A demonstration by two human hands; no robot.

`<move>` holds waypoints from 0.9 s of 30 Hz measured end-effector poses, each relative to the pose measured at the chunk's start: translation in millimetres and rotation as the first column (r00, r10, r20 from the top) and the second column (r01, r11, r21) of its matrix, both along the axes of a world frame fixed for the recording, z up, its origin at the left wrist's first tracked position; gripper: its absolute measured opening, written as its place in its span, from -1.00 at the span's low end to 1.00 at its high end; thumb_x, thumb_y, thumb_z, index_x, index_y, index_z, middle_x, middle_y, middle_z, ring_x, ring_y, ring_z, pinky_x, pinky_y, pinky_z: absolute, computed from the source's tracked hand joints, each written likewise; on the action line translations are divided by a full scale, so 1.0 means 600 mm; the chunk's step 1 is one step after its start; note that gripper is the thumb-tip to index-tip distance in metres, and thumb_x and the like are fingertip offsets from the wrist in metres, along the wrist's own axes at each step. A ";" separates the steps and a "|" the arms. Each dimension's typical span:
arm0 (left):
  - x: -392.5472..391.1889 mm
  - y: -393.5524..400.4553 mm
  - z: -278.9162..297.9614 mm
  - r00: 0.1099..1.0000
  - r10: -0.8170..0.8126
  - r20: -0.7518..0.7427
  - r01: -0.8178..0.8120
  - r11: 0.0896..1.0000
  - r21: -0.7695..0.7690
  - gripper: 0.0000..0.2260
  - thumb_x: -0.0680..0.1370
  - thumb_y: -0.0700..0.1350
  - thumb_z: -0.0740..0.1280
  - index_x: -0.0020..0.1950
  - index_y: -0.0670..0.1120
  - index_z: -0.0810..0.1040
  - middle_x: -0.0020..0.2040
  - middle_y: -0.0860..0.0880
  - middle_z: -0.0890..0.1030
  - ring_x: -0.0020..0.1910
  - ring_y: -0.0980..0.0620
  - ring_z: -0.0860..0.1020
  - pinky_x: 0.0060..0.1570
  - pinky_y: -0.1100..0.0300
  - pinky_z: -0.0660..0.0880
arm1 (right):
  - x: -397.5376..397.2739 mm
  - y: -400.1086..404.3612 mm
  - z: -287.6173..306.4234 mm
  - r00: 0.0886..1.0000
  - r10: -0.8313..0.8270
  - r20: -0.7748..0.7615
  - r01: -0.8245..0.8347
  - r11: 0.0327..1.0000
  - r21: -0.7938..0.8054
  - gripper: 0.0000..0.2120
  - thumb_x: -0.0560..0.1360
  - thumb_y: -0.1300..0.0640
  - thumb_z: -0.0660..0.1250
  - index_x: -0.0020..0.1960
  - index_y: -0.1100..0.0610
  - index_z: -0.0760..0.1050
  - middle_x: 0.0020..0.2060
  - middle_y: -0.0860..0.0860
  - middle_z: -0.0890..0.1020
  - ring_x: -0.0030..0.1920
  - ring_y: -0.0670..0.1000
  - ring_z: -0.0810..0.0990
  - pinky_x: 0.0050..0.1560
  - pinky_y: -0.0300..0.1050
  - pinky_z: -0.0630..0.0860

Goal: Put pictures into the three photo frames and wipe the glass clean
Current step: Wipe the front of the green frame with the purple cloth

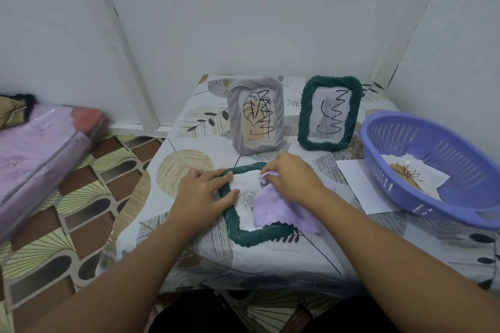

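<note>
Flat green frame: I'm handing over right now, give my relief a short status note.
Left hand rests open on the flat frame, steadying it.
Right hand grips the cloth on its glass.
Grey frame and upright green frame stand behind, pictures in, black scribbles on the glass.
Done: all three hold pictures.
Left: finish wiping this glass, then wipe the two standing frames.

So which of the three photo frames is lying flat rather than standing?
The dark green frame nearest the person, under both hands and the lilac cloth. The grey frame and the other green frame stand upright behind it.
</note>
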State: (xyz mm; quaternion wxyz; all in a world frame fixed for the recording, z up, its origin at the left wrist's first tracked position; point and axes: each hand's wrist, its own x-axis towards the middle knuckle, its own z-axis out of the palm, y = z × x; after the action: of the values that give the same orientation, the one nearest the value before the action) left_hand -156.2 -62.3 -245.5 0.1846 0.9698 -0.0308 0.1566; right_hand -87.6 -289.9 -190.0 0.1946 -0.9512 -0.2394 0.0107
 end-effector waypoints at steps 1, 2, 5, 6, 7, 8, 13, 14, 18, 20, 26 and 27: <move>0.000 0.000 0.000 1.000 -0.001 0.002 0.001 1.000 -0.007 -0.39 0.47 0.44 0.12 0.39 0.18 0.56 0.38 0.20 0.53 0.11 0.04 0.35 0.19 0.13 0.31 | 0.004 0.006 -0.002 1.000 -0.019 0.015 0.019 1.000 0.008 -0.84 0.61 0.02 0.35 0.08 -0.11 0.70 -0.08 -0.08 0.45 -0.01 -0.03 0.47 0.00 -0.08 0.45; 0.000 0.001 0.000 1.000 0.000 0.005 0.000 1.000 -0.013 -0.39 0.47 0.44 0.13 0.38 0.18 0.57 0.38 0.20 0.54 0.11 0.04 0.35 0.20 0.11 0.33 | 0.006 0.011 -0.004 0.999 -0.028 0.025 0.028 1.000 0.004 -0.84 0.61 0.01 0.35 0.09 -0.11 0.70 -0.07 -0.06 0.45 0.01 -0.01 0.49 0.01 -0.06 0.46; 0.001 0.001 -0.001 1.000 0.004 0.005 -0.003 1.000 -0.028 -0.39 0.47 0.44 0.14 0.37 0.17 0.57 0.37 0.21 0.54 0.10 0.04 0.35 0.20 0.06 0.37 | 0.004 0.004 -0.005 1.000 -0.008 0.003 0.008 1.000 -0.003 -0.85 0.61 0.03 0.36 0.08 -0.11 0.69 -0.08 -0.07 0.44 -0.01 -0.02 0.49 -0.02 -0.08 0.43; 0.001 0.001 -0.001 1.000 0.004 0.004 -0.004 1.000 -0.029 -0.39 0.47 0.44 0.14 0.37 0.18 0.57 0.37 0.21 0.54 0.10 0.04 0.35 0.20 0.06 0.37 | -0.001 -0.004 -0.006 1.000 0.006 -0.020 -0.005 0.999 0.039 -0.86 0.60 0.03 0.37 0.07 -0.10 0.70 -0.08 -0.08 0.46 -0.05 -0.05 0.47 -0.03 -0.10 0.41; 0.001 0.001 0.000 1.000 0.005 0.006 -0.005 1.000 -0.029 -0.39 0.47 0.44 0.13 0.37 0.18 0.57 0.37 0.21 0.54 0.10 0.05 0.35 0.20 0.05 0.37 | -0.006 -0.016 -0.008 0.999 0.020 -0.049 -0.015 0.994 0.110 -0.87 0.59 0.03 0.39 0.06 -0.10 0.71 -0.09 -0.09 0.49 -0.09 -0.09 0.48 -0.04 -0.16 0.40; 0.001 0.001 0.000 1.000 0.005 0.005 -0.005 1.000 -0.026 -0.39 0.47 0.44 0.13 0.38 0.18 0.56 0.38 0.21 0.53 0.10 0.05 0.34 0.21 0.04 0.37 | -0.013 -0.031 -0.010 0.996 0.034 -0.079 -0.018 0.981 0.195 -0.87 0.58 0.04 0.41 0.05 -0.10 0.72 -0.10 -0.11 0.52 -0.12 -0.15 0.49 -0.06 -0.25 0.39; 0.001 0.001 0.000 1.000 -0.005 0.003 0.005 1.000 -0.008 -0.39 0.48 0.43 0.13 0.38 0.17 0.56 0.38 0.19 0.54 0.12 0.04 0.36 0.22 0.03 0.37 | -0.043 -0.092 -0.019 0.979 0.059 -0.196 0.030 0.904 0.425 -0.86 0.54 0.09 0.47 0.00 -0.13 0.73 -0.10 -0.12 0.61 -0.09 -0.20 0.59 -0.05 -0.36 0.44; 0.000 0.001 0.000 1.000 -0.005 0.007 0.005 1.000 -0.007 -0.39 0.48 0.43 0.12 0.38 0.17 0.57 0.38 0.18 0.54 0.12 0.04 0.36 0.22 0.04 0.37 | -0.045 -0.098 -0.019 0.976 0.060 -0.208 0.035 0.904 0.426 -0.86 0.53 0.09 0.48 -0.01 -0.14 0.73 -0.10 -0.11 0.61 -0.09 -0.19 0.59 -0.05 -0.35 0.45; -0.003 -0.002 0.003 1.000 -0.002 0.008 0.002 1.000 -0.004 -0.39 0.47 0.45 0.12 0.38 0.18 0.56 0.38 0.19 0.53 0.14 0.03 0.37 0.22 0.04 0.37 | -0.050 -0.104 -0.014 0.972 0.072 -0.224 0.021 0.922 0.387 -0.89 0.52 0.07 0.50 0.00 -0.12 0.74 -0.10 -0.10 0.60 -0.08 -0.22 0.58 -0.09 -0.43 0.40; -0.004 -0.002 0.005 1.000 -0.001 0.005 0.001 1.000 0.007 -0.38 0.48 0.46 0.12 0.39 0.18 0.55 0.39 0.19 0.52 0.15 0.03 0.37 0.23 0.04 0.37 | -0.050 -0.099 -0.012 0.979 0.064 -0.195 0.010 0.935 0.354 -0.90 0.53 0.07 0.49 0.01 -0.10 0.74 -0.09 -0.08 0.59 -0.07 -0.22 0.56 -0.09 -0.46 0.39; -0.004 -0.002 0.007 1.000 0.006 -0.024 -0.006 1.000 0.007 -0.36 0.46 0.48 0.08 0.40 0.21 0.53 0.41 0.21 0.50 0.16 0.06 0.34 0.24 0.07 0.34 | -0.046 -0.062 -0.011 0.995 0.059 -0.086 -0.043 0.985 0.170 -0.86 0.58 0.02 0.41 0.09 -0.09 0.72 -0.05 -0.05 0.51 -0.02 -0.04 0.53 0.06 -0.07 0.48; -0.004 -0.002 0.008 1.000 0.006 -0.022 -0.006 1.000 0.010 -0.35 0.46 0.48 0.08 0.40 0.21 0.53 0.41 0.21 0.50 0.16 0.06 0.34 0.23 0.08 0.34 | -0.047 -0.056 -0.010 0.996 0.061 -0.071 -0.051 0.991 0.127 -0.85 0.59 0.02 0.39 0.10 -0.10 0.71 -0.04 -0.05 0.50 -0.01 -0.02 0.53 0.07 -0.03 0.49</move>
State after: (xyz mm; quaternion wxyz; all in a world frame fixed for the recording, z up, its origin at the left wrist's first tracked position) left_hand -158.5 -63.8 -240.8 0.1796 0.9724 -0.0264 0.1462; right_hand -115.9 -323.5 -196.3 0.2625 -0.9289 -0.2587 0.0365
